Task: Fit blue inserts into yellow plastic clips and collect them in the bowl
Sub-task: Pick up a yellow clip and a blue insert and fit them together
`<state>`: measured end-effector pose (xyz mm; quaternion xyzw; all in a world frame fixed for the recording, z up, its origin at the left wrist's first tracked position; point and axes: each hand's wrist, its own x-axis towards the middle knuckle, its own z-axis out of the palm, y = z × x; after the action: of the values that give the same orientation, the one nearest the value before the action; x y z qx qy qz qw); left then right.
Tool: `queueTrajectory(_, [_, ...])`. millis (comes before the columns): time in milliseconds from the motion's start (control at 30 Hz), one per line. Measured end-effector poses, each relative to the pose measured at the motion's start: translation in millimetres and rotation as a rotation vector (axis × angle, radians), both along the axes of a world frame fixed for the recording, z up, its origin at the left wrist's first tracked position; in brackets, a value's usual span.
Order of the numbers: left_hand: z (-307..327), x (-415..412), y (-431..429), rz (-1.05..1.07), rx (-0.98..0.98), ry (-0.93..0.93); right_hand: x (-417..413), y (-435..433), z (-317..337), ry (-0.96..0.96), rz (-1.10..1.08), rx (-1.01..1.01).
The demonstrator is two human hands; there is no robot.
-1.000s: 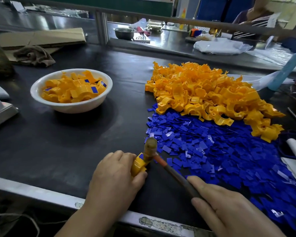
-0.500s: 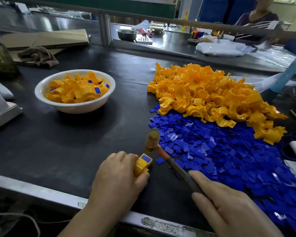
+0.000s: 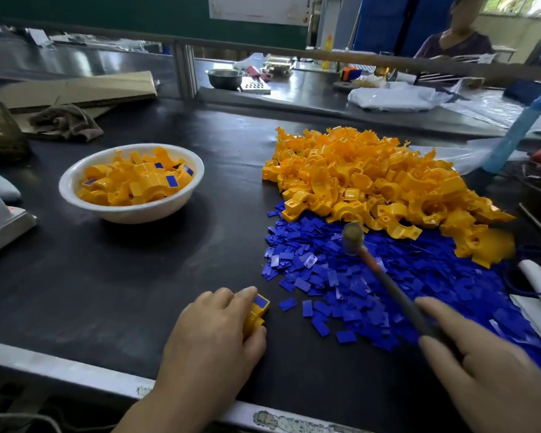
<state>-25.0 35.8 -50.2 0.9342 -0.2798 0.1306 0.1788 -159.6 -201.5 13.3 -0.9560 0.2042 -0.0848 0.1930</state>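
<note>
Head view shows our left hand (image 3: pixel 213 342) with its grip pinching the yellow clip (image 3: pixel 253 318) on the table (image 3: pixel 138 292), blue insert (image 3: pixel 260 302) up, long axis pointing ahead, while the bowl (image 3: pixel 132 214) lies ahead-left of that grip, nearer it than our right hand (image 3: pixel 494 376) clasping the hammer (image 3: pixel 397 292).

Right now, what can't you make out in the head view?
Head view only:
Yellow clip: mostly covered by the left hand; blue insert seating unclear.
Right hand: blurred, cut off by the bottom edge.
Hammer: head blurred; handle end hidden under the right hand.
</note>
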Motion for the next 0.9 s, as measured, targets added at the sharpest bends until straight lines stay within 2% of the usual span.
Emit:
queueTrajectory(33, [3, 3, 1, 0.011, -0.061, 0.053, 3, -10, -4, -0.029, -0.052, -0.026])
queueTrajectory(100, [14, 16, 4, 0.105, -0.325, 0.305, 12, -29, -12, -0.045, -0.129, -0.111])
queueTrajectory(167, [26, 41, 9, 0.17, -0.727, 0.561, 20, -46, -21, -0.022, -0.161, -0.21])
queueTrajectory(200, [35, 57, 12, 0.184, -0.929, 0.631, 24, -54, -24, -0.005, -0.155, -0.246])
queueTrajectory(333, [78, 126, 25, 0.234, -1.456, 0.715, 35, -74, -35, 0.102, -0.162, -0.328])
queueTrajectory(400, [94, 155, 30, 0.227, -1.61, 0.717, 38, -77, -38, 0.147, -0.178, -0.331])
queueTrajectory(500, [100, 178, 36, 0.181, -1.624, 0.687, 42, -75, -38, 0.163, -0.205, -0.409])
queueTrajectory(633, [79, 169, 33, 0.169, -1.461, 0.612, 47, -54, -32, 0.015, -0.144, -0.46])
queueTrajectory(733, [55, 138, 18, 0.137, -1.224, 0.585, 65, -40, -24, 0.019, -0.046, -0.443])
queueTrajectory(900, [13, 90, -17, 0.017, -0.796, 0.689, 124, -41, -9, -0.114, 0.022, -0.474])
